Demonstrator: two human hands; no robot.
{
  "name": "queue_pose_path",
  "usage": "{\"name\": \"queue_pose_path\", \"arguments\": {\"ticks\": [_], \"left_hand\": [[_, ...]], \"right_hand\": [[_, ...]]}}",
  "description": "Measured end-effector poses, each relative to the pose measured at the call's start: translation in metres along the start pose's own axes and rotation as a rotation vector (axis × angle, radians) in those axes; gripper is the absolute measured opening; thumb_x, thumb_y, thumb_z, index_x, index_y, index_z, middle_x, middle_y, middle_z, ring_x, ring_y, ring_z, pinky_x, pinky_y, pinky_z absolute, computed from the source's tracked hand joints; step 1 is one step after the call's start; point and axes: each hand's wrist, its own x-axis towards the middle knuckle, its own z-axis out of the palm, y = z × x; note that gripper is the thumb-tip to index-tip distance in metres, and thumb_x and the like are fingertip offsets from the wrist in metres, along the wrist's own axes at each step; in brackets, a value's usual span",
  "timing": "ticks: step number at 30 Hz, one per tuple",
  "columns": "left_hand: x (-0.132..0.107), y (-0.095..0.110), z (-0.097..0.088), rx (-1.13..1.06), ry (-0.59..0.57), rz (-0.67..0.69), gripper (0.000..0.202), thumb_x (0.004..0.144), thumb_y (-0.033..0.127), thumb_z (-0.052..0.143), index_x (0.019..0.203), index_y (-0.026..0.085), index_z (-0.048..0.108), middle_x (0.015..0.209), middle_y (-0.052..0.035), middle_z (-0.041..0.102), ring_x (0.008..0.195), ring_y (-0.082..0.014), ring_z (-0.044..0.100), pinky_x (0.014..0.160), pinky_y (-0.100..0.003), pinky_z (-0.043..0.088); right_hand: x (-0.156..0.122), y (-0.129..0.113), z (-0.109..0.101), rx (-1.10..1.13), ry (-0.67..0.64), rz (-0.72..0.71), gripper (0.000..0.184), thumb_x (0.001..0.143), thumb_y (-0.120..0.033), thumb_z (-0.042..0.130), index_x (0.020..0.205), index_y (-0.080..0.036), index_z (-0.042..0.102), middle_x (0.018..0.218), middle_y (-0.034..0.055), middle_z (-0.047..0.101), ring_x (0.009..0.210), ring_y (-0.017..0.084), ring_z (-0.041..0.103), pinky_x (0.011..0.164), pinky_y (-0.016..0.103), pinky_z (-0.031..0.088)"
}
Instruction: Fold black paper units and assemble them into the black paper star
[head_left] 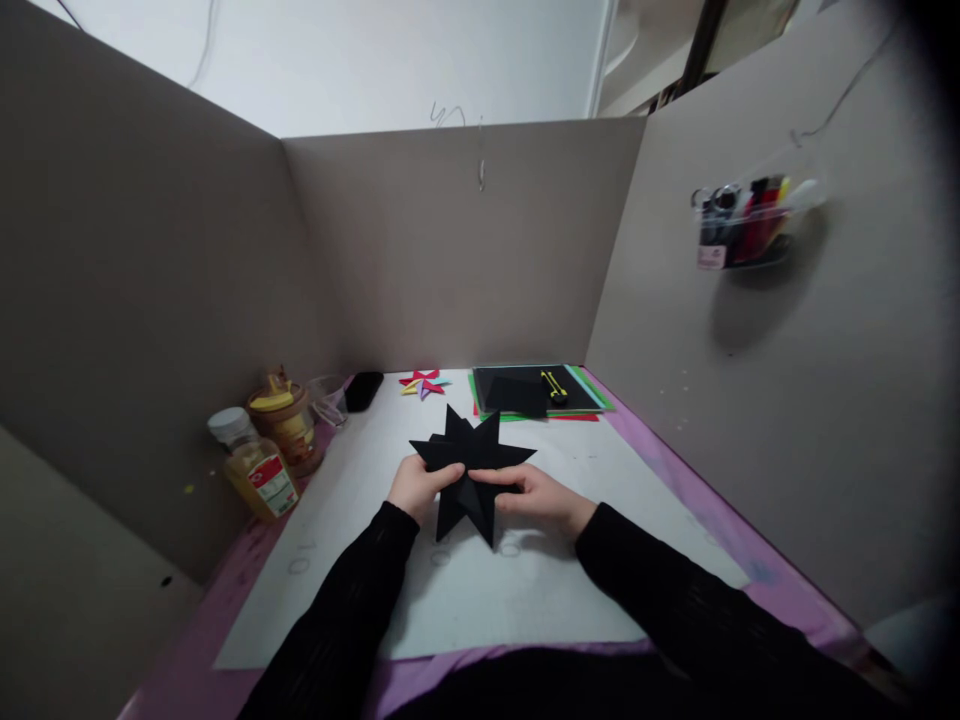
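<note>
A black folded paper star [472, 445] with several sharp points is held over the white sheet, between both hands. My left hand [420, 485] grips its left side, the thumb lying on the front near the middle and the other fingers hidden behind. From the right, my right hand [536, 495] holds the star, its index finger stretched across the front to the centre and the thumb lower, by the edge. Both thumbs and the index finger touch the paper. Two of the star's points hang downward toward me.
A white sheet [315, 600] covers the pink tabletop. Behind lie a small multicoloured paper star [424, 383], stacked coloured paper [491, 380] with a yellow cutter [555, 387], and a black phone [364, 391]. Left stand a glue bottle [255, 465] and brown jar [289, 425]. Grey panels surround the table.
</note>
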Motion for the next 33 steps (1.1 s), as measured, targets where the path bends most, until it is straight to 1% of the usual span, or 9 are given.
{"name": "queue_pose_path", "arguments": {"ticks": [3, 6, 9, 11, 15, 18, 24, 28, 33], "left_hand": [[0.001, 0.001, -0.002, -0.022, 0.041, 0.01, 0.037, 0.052, 0.028, 0.08, 0.082, 0.01, 0.069, 0.085, -0.0085, 0.072, 0.077, -0.0229, 0.066, 0.074, -0.034, 0.052], [0.002, 0.005, -0.007, -0.016, 0.069, 0.026, 0.036, 0.052, 0.028, 0.08, 0.082, 0.011, 0.069, 0.084, -0.0076, 0.072, 0.077, -0.0224, 0.066, 0.074, -0.034, 0.053], [0.0, 0.011, -0.009, 0.074, 0.028, 0.044, 0.035, 0.053, 0.029, 0.079, 0.082, 0.011, 0.069, 0.083, -0.0076, 0.072, 0.078, -0.0238, 0.066, 0.073, -0.034, 0.053], [-0.002, 0.015, -0.009, 0.174, -0.025, 0.044, 0.032, 0.055, 0.029, 0.078, 0.079, 0.011, 0.07, 0.081, -0.007, 0.072, 0.077, -0.0246, 0.066, 0.07, -0.034, 0.053], [-0.007, 0.017, -0.009, 0.258, -0.149, 0.074, 0.028, 0.059, 0.03, 0.076, 0.08, 0.012, 0.07, 0.079, -0.0052, 0.072, 0.073, -0.0224, 0.066, 0.066, -0.031, 0.052], [-0.009, 0.02, -0.01, 0.25, -0.206, 0.092, 0.028, 0.06, 0.029, 0.075, 0.082, 0.013, 0.069, 0.08, -0.0048, 0.071, 0.072, -0.0203, 0.065, 0.065, -0.029, 0.051], [-0.015, 0.031, -0.008, 0.363, -0.236, 0.103, 0.024, 0.062, 0.029, 0.074, 0.076, 0.012, 0.068, 0.075, -0.0048, 0.07, 0.067, -0.0193, 0.064, 0.059, -0.027, 0.049], [-0.013, 0.028, -0.007, 0.341, -0.175, 0.115, 0.026, 0.061, 0.029, 0.074, 0.079, 0.012, 0.068, 0.076, -0.0044, 0.071, 0.068, -0.0195, 0.064, 0.06, -0.027, 0.049], [-0.008, 0.027, -0.012, 0.263, -0.118, 0.081, 0.031, 0.058, 0.029, 0.076, 0.082, 0.011, 0.068, 0.079, -0.0056, 0.071, 0.071, -0.0208, 0.065, 0.065, -0.03, 0.051]], "right_hand": [[-0.001, 0.002, -0.004, 0.099, 0.086, -0.005, 0.043, 0.072, -0.043, 0.067, 0.107, -0.019, 0.065, 0.116, 0.0094, 0.061, 0.108, 0.026, 0.055, 0.097, 0.044, 0.036], [0.001, -0.001, -0.016, 0.237, 0.32, -0.092, 0.036, 0.071, -0.05, 0.065, 0.09, -0.02, 0.065, 0.127, 0.0088, 0.051, 0.109, 0.026, 0.054, 0.094, 0.042, 0.039], [0.003, -0.011, -0.031, 0.147, 0.472, -0.117, 0.041, 0.071, -0.047, 0.066, 0.102, -0.022, 0.058, 0.131, 0.0092, 0.046, 0.114, 0.025, 0.049, 0.093, 0.041, 0.039], [0.004, -0.021, -0.038, -0.003, 0.382, -0.029, 0.05, 0.069, -0.043, 0.069, 0.111, -0.02, 0.055, 0.119, 0.0118, 0.055, 0.11, 0.025, 0.052, 0.089, 0.04, 0.041], [0.003, -0.035, -0.037, -0.12, -0.037, 0.101, 0.038, 0.073, -0.04, 0.066, 0.101, -0.015, 0.064, 0.097, 0.0082, 0.065, 0.09, 0.022, 0.059, 0.081, 0.036, 0.045], [0.001, -0.038, -0.032, -0.185, -0.154, 0.132, 0.032, 0.074, -0.04, 0.064, 0.091, -0.013, 0.067, 0.088, 0.0045, 0.066, 0.081, 0.02, 0.06, 0.077, 0.034, 0.045], [0.007, -0.035, -0.025, -0.13, -0.167, 0.192, 0.026, 0.072, -0.033, 0.064, 0.091, -0.015, 0.065, 0.084, 0.0026, 0.064, 0.074, 0.015, 0.057, 0.071, 0.03, 0.047], [0.017, -0.034, -0.023, -0.121, -0.073, 0.286, 0.015, 0.07, -0.028, 0.063, 0.074, -0.013, 0.063, 0.064, -0.0001, 0.057, 0.058, 0.011, 0.052, 0.058, 0.026, 0.045], [0.028, -0.035, -0.018, -0.106, -0.032, 0.273, 0.017, 0.07, -0.029, 0.065, 0.072, -0.013, 0.061, 0.062, -0.0011, 0.055, 0.056, 0.009, 0.05, 0.054, 0.023, 0.042]]}}
